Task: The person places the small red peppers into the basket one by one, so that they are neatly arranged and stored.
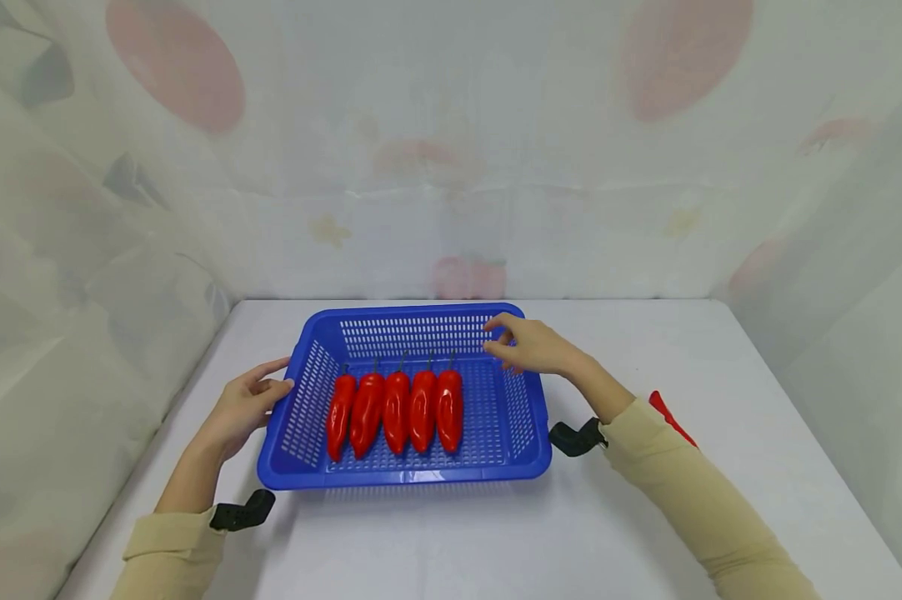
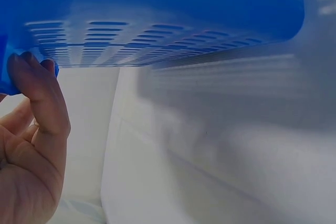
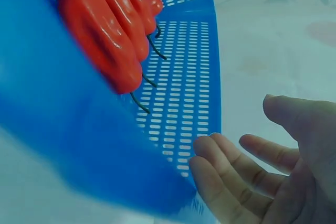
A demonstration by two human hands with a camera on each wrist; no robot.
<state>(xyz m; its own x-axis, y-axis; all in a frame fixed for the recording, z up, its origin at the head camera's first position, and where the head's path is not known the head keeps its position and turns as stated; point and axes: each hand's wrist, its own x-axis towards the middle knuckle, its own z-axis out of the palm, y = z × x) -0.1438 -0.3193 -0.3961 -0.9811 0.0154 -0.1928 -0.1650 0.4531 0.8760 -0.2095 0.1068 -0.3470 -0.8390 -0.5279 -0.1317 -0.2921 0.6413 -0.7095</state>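
Note:
A blue plastic basket [image 1: 293, 481] with slotted walls holds several red peppers [image 1: 396, 412] lying side by side, green stems toward the back. My left hand [image 1: 243, 408] grips the basket's left rim between thumb and fingers. Bent fingers [image 2: 42, 85] at the blue edge show in the left wrist view. That view also has a gap and a shadow under the basket, so this side is off the table. My right hand [image 1: 533, 343] is over the back right corner, fingers loosely bent and thumb apart. In the right wrist view its fingertips [image 3: 207, 171] are close by the basket's corner; contact I cannot tell.
A white table [image 1: 421, 542] lies beneath. To the right, a red object [image 1: 668, 417], partly hidden by the right sleeve [image 1: 691, 492], lies on it. Pale printed sheets [image 1: 436, 217] hang along the table's back and sides.

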